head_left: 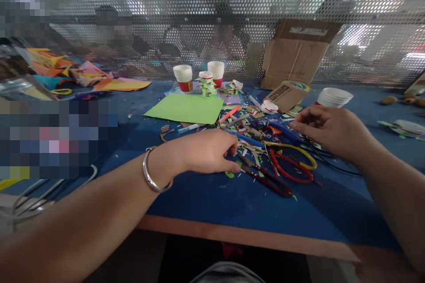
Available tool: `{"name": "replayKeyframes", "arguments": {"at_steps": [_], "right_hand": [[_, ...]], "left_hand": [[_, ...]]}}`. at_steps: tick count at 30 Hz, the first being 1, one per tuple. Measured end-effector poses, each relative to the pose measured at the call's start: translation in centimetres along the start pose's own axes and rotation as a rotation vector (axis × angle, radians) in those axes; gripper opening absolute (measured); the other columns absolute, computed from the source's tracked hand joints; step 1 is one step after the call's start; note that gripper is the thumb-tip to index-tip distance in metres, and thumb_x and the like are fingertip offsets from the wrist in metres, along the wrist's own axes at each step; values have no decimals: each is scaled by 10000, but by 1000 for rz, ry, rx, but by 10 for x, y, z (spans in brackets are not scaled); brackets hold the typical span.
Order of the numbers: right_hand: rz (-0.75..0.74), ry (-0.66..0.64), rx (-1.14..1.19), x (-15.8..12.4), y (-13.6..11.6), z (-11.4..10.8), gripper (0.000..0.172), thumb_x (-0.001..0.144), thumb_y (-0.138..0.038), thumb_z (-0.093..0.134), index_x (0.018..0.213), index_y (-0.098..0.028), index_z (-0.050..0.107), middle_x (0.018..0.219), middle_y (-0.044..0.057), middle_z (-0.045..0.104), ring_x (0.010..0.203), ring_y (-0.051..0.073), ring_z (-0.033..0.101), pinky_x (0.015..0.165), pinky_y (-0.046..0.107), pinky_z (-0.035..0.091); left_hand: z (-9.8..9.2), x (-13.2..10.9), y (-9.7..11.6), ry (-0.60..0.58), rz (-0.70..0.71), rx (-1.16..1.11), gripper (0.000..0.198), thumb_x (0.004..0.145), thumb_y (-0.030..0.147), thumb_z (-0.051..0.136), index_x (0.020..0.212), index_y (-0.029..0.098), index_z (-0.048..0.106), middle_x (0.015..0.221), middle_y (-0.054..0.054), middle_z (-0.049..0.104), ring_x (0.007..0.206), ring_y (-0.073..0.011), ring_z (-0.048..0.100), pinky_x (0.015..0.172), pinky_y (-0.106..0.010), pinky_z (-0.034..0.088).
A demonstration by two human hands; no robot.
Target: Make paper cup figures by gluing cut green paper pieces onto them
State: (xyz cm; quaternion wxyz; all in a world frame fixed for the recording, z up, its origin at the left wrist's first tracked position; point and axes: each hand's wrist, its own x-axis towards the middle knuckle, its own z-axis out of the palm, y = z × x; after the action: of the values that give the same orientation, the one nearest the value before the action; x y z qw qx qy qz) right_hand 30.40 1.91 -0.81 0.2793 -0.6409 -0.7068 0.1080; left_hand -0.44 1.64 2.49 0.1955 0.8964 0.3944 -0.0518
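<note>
My left hand (212, 151) hovers low over the blue table, its thumb and fingers apart, beside dark red-handled scissors (265, 179) and some paper scraps (254, 148). To the right, my right hand (320, 126) has its thumb and forefinger close together above a blue tool (287, 133); whether something thin is between them I cannot make out. Scissors with red handles (292, 170) and a yellow-handled pair (307, 152) lie between the hands. Behind my left hand is a green paper sheet (186, 108).
Paper cups (183, 77) and small paper figures stand behind the green sheet. A cardboard box (292, 59) leans against the perforated metal wall. More cups (334, 97) are behind my right hand. Coloured paper (122, 84) lies at the back left; a person sits at the left.
</note>
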Motion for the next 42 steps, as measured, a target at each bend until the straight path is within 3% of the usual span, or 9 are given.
{"name": "replayKeyframes", "arguments": {"at_steps": [4,9,13,16,21,25,33,42], "right_hand": [[-95,-54,45,-13,-21,1,435,839,-643,651,843,-208,675,648,3,616,578,150,519,562,309,397],[-301,-284,51,-33,-52,7,282,940,-480,617,847,-220,676,623,-26,603,540,125,519,544,267,386],[-385,-495,-23,-45,-69,16,199,950,-375,608,835,-222,660,709,-8,654,578,128,552,553,258,369],[-412,-579,-107,-48,-73,23,157,922,-346,652,826,-222,641,774,4,670,621,141,558,571,264,355],[-396,-601,-118,-50,-73,26,28,873,-236,640,845,-230,638,818,1,679,673,150,566,611,271,354],[-399,-597,-137,-51,-72,26,67,834,-171,592,822,-223,633,780,2,664,644,147,546,603,273,347],[-281,-497,-114,-47,-69,26,84,837,-218,563,764,-235,600,668,-24,610,573,135,517,552,261,339],[-287,-483,-119,-47,-66,25,92,851,-199,558,774,-233,597,661,-22,606,570,135,518,547,254,359]], "left_hand": [[7,1,1,29,0,25,298,843,469,718,964,200,676,900,-49,718,737,-193,612,592,-295,349],[9,1,7,24,-22,-22,180,837,355,733,870,182,693,823,-37,717,698,-171,601,587,-292,337],[10,0,14,7,-55,-63,81,825,249,720,821,169,708,752,-32,706,654,-156,591,574,-293,325],[10,0,15,5,-41,-114,28,811,187,701,794,165,707,733,-25,703,637,-144,589,576,-293,319],[13,0,10,13,-49,-214,21,788,150,680,784,170,685,670,-1,674,597,-133,574,579,-287,332],[14,0,8,26,-13,-246,68,761,114,654,735,175,670,652,0,661,595,-131,563,590,-283,348],[7,5,-9,140,-90,-335,71,804,209,651,741,178,664,656,-14,692,596,-136,597,583,-280,383],[9,11,-23,147,-93,-439,72,775,212,620,757,166,673,645,-31,709,550,-132,624,558,-274,427]]}}
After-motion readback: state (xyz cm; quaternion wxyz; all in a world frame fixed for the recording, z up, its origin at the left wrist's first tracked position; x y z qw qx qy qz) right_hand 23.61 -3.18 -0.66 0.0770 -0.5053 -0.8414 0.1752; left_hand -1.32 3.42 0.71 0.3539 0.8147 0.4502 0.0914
